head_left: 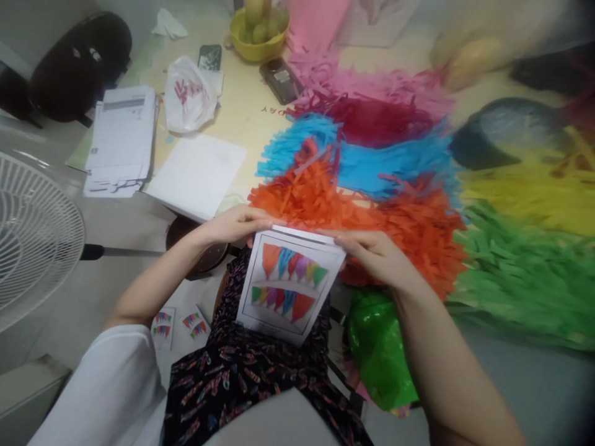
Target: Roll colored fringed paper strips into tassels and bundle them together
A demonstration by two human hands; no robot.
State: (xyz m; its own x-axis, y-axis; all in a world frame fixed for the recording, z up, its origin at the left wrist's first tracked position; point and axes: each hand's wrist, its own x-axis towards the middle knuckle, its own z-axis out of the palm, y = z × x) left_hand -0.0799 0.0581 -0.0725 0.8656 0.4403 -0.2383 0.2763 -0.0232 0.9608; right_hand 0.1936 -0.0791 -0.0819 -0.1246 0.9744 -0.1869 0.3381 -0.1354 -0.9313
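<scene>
A white printed card [292, 285] with pictures of colourful bunting is held over my lap, tilted toward me. My left hand [239, 224] grips its upper left corner, fingers closed on the edge. At the upper right corner my right hand [369, 251] pinches the same edge. Just beyond the card lie orange paper fringes [418, 232] on the table, with blue fringes [385, 167] and dark red fringes [381, 121] behind them. Part of each hand's grip is hidden behind the card.
White sheets [198, 173] and a paper stack [123, 136] lie at the table's left. A white fan [32, 235] stands at the far left. Green fringes [520, 272] cover the right side. A green plastic bag [381, 347] hangs below my right hand. Two printed cards [195, 325] lie low on the left.
</scene>
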